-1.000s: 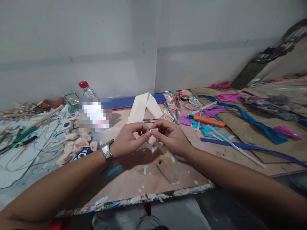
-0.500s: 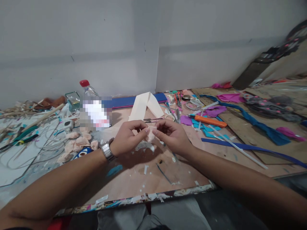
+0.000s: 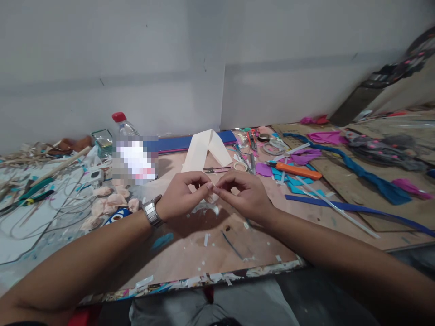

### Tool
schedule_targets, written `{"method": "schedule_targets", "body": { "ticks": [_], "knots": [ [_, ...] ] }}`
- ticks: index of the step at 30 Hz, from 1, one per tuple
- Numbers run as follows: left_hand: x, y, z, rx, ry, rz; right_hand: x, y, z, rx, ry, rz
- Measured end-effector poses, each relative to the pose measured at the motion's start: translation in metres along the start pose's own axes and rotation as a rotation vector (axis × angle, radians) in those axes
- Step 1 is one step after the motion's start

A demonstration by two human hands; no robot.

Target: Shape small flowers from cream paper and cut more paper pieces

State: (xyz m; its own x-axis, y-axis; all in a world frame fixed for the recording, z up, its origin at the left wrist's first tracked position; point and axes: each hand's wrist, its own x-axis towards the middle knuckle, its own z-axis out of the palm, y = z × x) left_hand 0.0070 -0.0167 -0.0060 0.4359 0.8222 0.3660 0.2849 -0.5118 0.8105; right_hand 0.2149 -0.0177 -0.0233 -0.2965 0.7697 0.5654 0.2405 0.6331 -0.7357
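Over the middle of the wooden board [image 3: 190,267], my left hand [image 3: 183,194] and my right hand [image 3: 246,194] meet at the fingertips. Both are closed in a pinch on a small pale peach paper piece [image 3: 210,197], mostly covered by the fingers. A metal watch is on my left wrist. Just behind the hands lie a folded cream paper strip [image 3: 197,149] and small dark snips [image 3: 217,170]. Several crumpled peach paper pieces [image 3: 113,203] lie left of my left wrist.
A red-capped bottle [image 3: 127,129] and a lit, blurred screen [image 3: 137,160] are at the back left. Green-handled pliers [image 3: 36,190] lie far left. To the right are an orange cutter [image 3: 295,170], a blue strip [image 3: 340,207] and coloured paper scraps.
My right fingertips have moved slightly left and closed against the left ones. Less of the peach piece shows between them.
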Motion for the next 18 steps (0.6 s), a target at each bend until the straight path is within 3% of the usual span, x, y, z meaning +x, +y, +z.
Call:
{"method": "schedule_targets", "body": {
  "ticks": [9,18],
  "knots": [
    [0.0017,-0.0023,0.0005,-0.065,0.023,-0.063,-0.0010,-0.0009,-0.0041,0.026,-0.045,-0.036],
    [0.0032,-0.0022,-0.0004,-0.122,-0.012,-0.075,0.0000,-0.0004,-0.0001,0.125,-0.026,0.157]
  ]
}}
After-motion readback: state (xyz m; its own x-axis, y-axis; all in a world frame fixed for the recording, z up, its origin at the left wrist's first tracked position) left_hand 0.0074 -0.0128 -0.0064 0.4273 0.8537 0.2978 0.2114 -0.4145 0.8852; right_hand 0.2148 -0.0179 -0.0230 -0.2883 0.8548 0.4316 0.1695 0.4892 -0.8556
